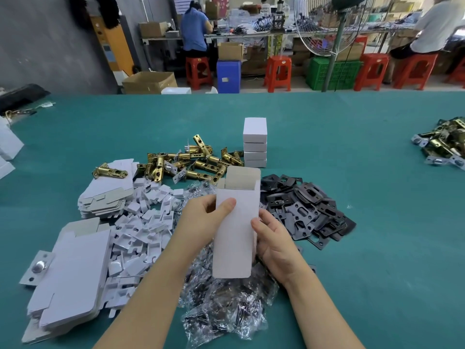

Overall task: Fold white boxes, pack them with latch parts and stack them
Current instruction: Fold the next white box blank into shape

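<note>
Two hands share one job here: my left hand (pixel 201 220) and right hand (pixel 273 241) both hold the white box (pixel 236 222) in the air above the bags of screws (pixel 226 306), thumbs curled onto its front face, the other fingers hidden behind it. The box's long axis runs away from me, closed end toward my wrists, open mouth with its tuck flap (pixel 242 176) pointing at the far side. That matters, I judge, because whatever goes in must enter from beyond my fingertips, not from my side. Left of my arms lie the flat box blanks (pixel 73 273) and a heap of white card inserts (pixel 143 222); right of the box sit the black strike plates (pixel 312 210), closest to my right hand. Past the open mouth are the brass latches (pixel 191 162) on the green table (pixel 377 248), roughly in line with the box's axis, slightly nearer my left hand. Beyond them stands the stack of finished boxes (pixel 255 142).
</note>
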{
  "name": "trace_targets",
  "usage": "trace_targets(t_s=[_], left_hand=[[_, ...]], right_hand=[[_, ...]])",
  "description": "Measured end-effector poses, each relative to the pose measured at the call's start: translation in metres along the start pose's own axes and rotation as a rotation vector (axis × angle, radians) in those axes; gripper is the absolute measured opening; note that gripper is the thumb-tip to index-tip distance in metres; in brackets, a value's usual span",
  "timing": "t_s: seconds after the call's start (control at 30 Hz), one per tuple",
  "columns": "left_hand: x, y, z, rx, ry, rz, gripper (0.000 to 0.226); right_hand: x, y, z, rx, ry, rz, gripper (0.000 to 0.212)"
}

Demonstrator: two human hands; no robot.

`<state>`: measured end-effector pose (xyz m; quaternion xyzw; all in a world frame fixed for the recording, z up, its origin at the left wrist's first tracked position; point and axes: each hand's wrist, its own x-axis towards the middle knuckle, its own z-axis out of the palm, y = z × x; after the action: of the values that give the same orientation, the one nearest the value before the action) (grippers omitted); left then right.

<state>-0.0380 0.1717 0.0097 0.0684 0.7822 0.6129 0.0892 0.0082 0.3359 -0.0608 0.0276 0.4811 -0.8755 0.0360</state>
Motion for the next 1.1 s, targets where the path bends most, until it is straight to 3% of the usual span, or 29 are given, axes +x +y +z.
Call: trace_targets(t_s=[0.17, 0.27, 0.53, 0.7, 1.1], left_hand=[[0.004, -0.008, -0.004, 0.175, 0.0, 0.018, 0.023], [0.004, -0.013, -0.004, 0.202, -0.008, 0.011, 0.026], [0.004, -0.022, -0.008, 0.066, -0.033, 0.007, 0.016], [0.006, -0.021, -0.014, -0.104, -0.002, 0.053, 0.03], [0.008, -0.028, -0.018, -0.051, -0.1, 0.018, 0.016]], right_hand=[[0.001, 0.001, -0.001, -0.091, 0.003, -0.077, 0.074], [-0.001, 0.0, 0.0, -0.118, -0.02, -0.091, 0.07], [-0.003, 0.001, 0.001, -0.176, -0.007, -0.071, 0.05], [-0.004, 0.001, 0.002, -0.196, -0.02, -0.056, 0.041], [-0.003, 0.001, -0.001, -0.147, -0.005, -0.032, 0.041]])
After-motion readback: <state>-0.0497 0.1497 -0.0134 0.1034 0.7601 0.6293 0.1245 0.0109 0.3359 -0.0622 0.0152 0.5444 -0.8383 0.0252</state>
